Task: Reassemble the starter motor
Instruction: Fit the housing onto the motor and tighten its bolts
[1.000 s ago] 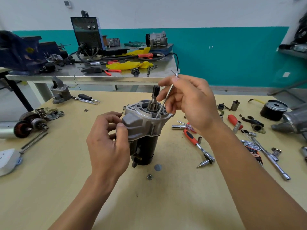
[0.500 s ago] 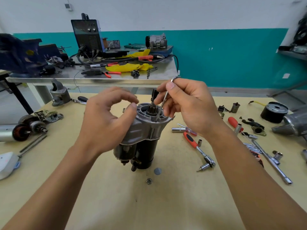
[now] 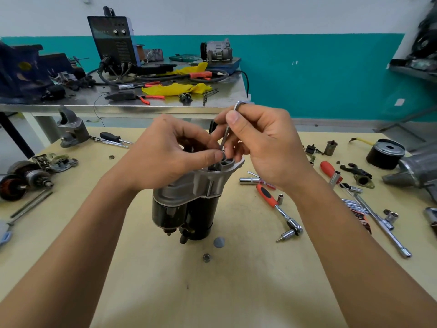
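Starter motor upright mid-bench, nose end up; both hands working at its top.

The black-bodied starter motor with grey cast-aluminium nose housing (image 3: 189, 200) stands on its tail on the pale yellow bench (image 3: 212, 292), solenoid and main body already joined under the housing. The right hand (image 3: 267, 147) pinches a thin L-shaped steel rod (image 3: 225, 136) between thumb and fingers, its lower tip down in the housing mouth. The left hand (image 3: 165, 157) curls over the housing top, thumb tip beside the rod's tip; cannot tell whether it pinches a small part. Judged mostly assembled, with nose-end fitting in hand. Probably left to fit: a flat grey round disc (image 3: 219, 242) and a small steel nut (image 3: 206, 257), both loose just in front of the motor.
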